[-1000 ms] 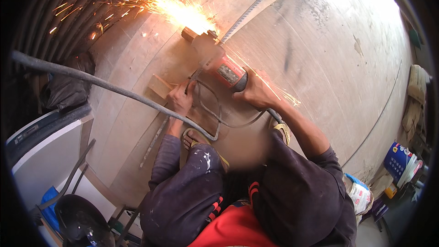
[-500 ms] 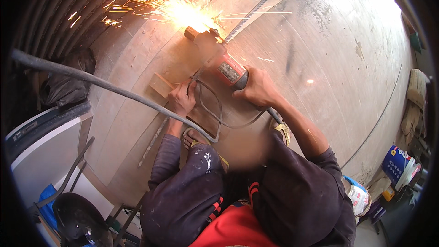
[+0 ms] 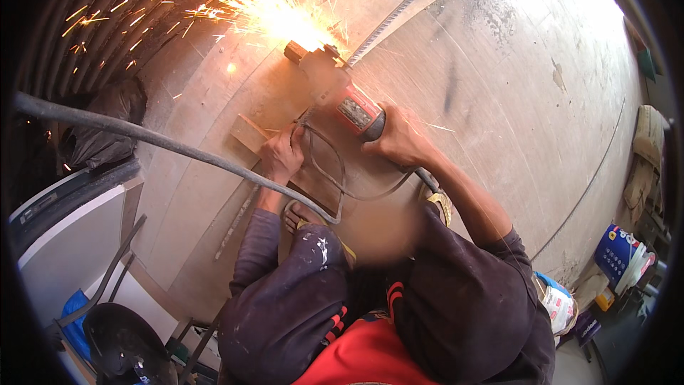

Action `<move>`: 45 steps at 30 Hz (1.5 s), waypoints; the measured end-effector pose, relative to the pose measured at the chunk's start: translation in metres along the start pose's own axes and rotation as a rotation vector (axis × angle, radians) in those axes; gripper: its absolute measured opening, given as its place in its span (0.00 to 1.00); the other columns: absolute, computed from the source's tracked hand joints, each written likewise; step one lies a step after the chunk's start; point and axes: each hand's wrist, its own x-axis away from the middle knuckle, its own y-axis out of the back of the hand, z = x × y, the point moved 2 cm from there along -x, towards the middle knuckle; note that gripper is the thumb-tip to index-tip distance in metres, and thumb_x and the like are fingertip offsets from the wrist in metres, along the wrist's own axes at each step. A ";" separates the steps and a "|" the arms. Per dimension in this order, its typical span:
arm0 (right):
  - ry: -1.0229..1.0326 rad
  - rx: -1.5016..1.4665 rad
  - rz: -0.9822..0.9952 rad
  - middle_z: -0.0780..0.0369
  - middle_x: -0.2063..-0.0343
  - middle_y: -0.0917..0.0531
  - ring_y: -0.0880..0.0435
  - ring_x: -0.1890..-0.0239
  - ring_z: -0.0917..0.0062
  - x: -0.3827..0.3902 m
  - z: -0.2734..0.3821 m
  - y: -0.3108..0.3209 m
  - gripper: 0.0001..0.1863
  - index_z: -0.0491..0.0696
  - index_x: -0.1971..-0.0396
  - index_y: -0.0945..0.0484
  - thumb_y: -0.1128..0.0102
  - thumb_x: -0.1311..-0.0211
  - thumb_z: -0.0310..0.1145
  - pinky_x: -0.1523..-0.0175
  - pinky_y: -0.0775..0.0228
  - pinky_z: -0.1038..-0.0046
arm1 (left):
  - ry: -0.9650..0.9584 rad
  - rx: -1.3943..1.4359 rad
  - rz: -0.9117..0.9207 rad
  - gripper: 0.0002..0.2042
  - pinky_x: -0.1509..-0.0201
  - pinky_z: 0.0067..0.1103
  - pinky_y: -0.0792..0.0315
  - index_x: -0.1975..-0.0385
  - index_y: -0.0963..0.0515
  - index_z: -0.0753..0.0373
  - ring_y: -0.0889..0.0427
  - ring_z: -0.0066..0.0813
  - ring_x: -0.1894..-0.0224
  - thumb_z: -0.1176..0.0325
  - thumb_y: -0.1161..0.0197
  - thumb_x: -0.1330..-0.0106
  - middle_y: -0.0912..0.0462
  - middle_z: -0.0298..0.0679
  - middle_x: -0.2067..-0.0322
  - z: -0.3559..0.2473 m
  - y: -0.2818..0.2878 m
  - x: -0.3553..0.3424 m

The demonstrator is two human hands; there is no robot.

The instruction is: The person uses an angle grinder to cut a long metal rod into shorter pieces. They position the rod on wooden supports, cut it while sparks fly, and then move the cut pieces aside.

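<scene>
My right hand (image 3: pixel 399 134) is wrapped round the rear of a red angle grinder (image 3: pixel 358 108), whose head points away from me. Bright sparks (image 3: pixel 285 21) spray far and left from its front, and their glare hides the contact point. A ribbed steel rebar (image 3: pixel 402 13) runs from the far right toward the grinder head. My left hand (image 3: pixel 283 155) is closed low beside the grinder, on the line of the rebar, which seems to continue beyond it toward my left foot; the fingers partly hide the grip. A wooden block (image 3: pixel 294 51) sits by the grinder head.
A grey power cord (image 3: pixel 178 144) crosses from the left and loops between my hands. A wood piece (image 3: pixel 249 132) lies by my left hand. My sandalled feet (image 3: pixel 303 215) are close behind. Left are a black bag (image 3: pixel 114 125) and corrugated sheet (image 3: pixel 64 36); right, a blue-and-white bucket (image 3: pixel 618 253).
Sparks keep flying, now spread farther to the left. Both hands and the grinder hold almost the same place, with only a very slight shift.
</scene>
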 end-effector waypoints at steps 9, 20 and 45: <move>-0.002 0.044 -0.010 0.42 0.68 0.18 0.17 0.60 0.51 -0.003 -0.004 -0.002 0.30 0.33 0.62 0.23 0.30 0.65 0.40 0.55 0.26 0.59 | -0.009 0.037 -0.012 0.15 0.73 0.38 0.27 0.66 0.22 0.65 0.19 0.53 0.74 0.59 0.48 0.29 0.19 0.51 0.76 0.002 -0.002 -0.001; 0.000 0.013 0.010 0.45 0.68 0.18 0.17 0.62 0.56 -0.002 -0.001 -0.001 0.31 0.36 0.59 0.23 0.29 0.65 0.40 0.54 0.29 0.62 | 0.012 0.056 0.021 0.16 0.75 0.40 0.29 0.68 0.22 0.64 0.21 0.56 0.77 0.58 0.49 0.29 0.21 0.52 0.79 0.003 0.000 -0.003; -0.030 0.043 0.016 0.46 0.68 0.18 0.17 0.61 0.56 -0.003 -0.001 -0.001 0.30 0.36 0.61 0.23 0.30 0.65 0.40 0.53 0.28 0.62 | 0.000 0.084 0.033 0.20 0.78 0.41 0.32 0.75 0.26 0.63 0.24 0.56 0.81 0.54 0.53 0.27 0.26 0.51 0.85 0.008 -0.001 -0.005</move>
